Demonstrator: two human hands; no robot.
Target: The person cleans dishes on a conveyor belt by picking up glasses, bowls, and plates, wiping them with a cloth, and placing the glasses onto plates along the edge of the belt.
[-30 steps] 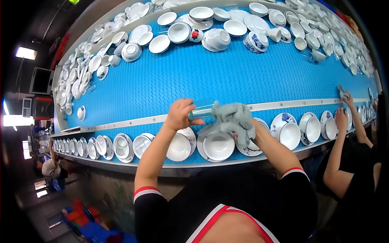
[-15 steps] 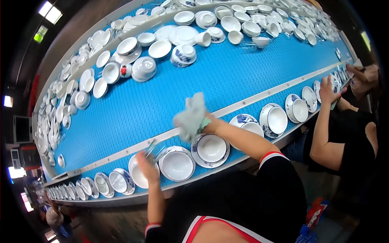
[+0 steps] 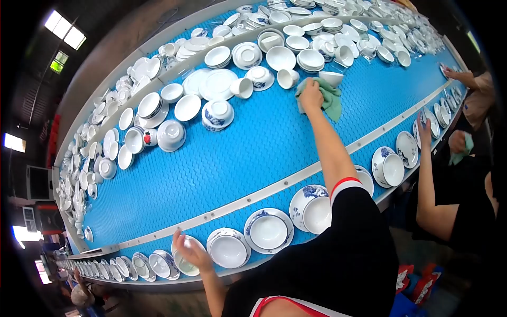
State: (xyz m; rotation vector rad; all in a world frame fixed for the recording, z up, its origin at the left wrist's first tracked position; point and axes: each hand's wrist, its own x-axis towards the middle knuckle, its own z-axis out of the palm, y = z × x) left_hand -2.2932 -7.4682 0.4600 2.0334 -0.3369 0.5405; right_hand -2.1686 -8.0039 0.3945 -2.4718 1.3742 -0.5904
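My right hand [image 3: 312,96] reaches across the blue conveyor belt [image 3: 264,142], its fingers closed on a green cloth [image 3: 331,99]. The cloth hangs from the hand, close beside a small white bowl [image 3: 331,78] and a white cup [image 3: 288,78]. My left hand [image 3: 193,252] is near me with its fingers apart, over a white bowl [image 3: 186,264] it partly hides. To its right, a white bowl [image 3: 228,251] and a blue-rimmed bowl [image 3: 269,232] sit on plates. Another bowl [image 3: 318,215] rests on a blue-patterned plate [image 3: 301,196] beside my right sleeve.
A metal rail [image 3: 232,207] separates the near row of dishes from the wide belt. Loose bowls, cups and plates [image 3: 218,84] crowd the far side. At the right, a co-worker's hand [image 3: 424,129] touches the row; their other hand holds a pale cloth [image 3: 465,148].
My right hand, with the cloth, has moved from above the near row to the far dishes. The clear object by my left hand is no longer visible there.
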